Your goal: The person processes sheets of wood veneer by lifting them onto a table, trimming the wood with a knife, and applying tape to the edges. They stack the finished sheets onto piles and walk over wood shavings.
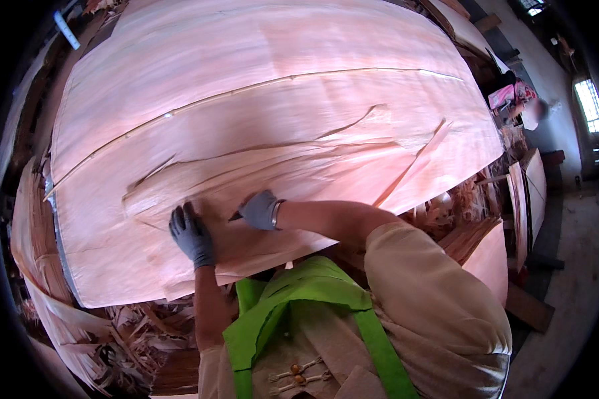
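A broad, pale pinkish sheet of wood veneer is spread in front of me. My left hand, in a grey glove, lies on it with fingers stretched out, close to the left end of a loose veneer strip. To its right, my gloved right hand is closed on a small dark tool, perhaps a knife; the fist hides most of it. Beyond both hands, a long thin stick lies across the sheet. A narrow folded veneer strip slants on the right side.
Torn veneer scraps heap below the sheet's near left edge. More shreds and stacked veneer stand at the right. Rolled veneer lines the left edge. Another person is at the far right, near a window.
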`<state>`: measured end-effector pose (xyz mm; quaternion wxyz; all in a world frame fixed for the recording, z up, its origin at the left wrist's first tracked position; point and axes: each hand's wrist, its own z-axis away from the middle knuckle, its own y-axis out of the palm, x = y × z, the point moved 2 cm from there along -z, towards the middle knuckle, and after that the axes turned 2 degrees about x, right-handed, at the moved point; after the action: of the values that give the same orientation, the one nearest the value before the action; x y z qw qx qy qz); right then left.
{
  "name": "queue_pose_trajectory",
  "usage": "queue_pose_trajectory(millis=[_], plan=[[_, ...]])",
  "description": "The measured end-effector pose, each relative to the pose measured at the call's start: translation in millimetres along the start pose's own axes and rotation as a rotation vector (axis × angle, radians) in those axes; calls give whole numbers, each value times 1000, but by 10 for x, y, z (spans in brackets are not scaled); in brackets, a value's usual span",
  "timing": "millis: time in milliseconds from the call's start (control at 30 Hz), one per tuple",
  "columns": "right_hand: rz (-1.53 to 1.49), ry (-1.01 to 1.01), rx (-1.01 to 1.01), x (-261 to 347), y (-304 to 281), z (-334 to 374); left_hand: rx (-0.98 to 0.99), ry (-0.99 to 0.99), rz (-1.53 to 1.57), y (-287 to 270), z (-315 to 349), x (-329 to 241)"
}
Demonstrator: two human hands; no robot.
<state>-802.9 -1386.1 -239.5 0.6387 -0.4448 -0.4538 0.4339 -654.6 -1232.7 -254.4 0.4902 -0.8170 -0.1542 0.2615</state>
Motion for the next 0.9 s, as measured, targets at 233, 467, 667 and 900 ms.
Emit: queue_pose_trajectory(millis=[233,467,667,900], plan=[[49,-65,-28,-1294,-418,959,-2,-21,-309,32,-19,-101],[-159,207,272,-2606,30,1636,54,-14,-334,116,-13,-47],[241,-25,423,-3275,-227,2061,76,-10,-321,103,-49,-105],[329,-29,692,-3867,-646,2016,80,-19,-306,59,-59,-126]])
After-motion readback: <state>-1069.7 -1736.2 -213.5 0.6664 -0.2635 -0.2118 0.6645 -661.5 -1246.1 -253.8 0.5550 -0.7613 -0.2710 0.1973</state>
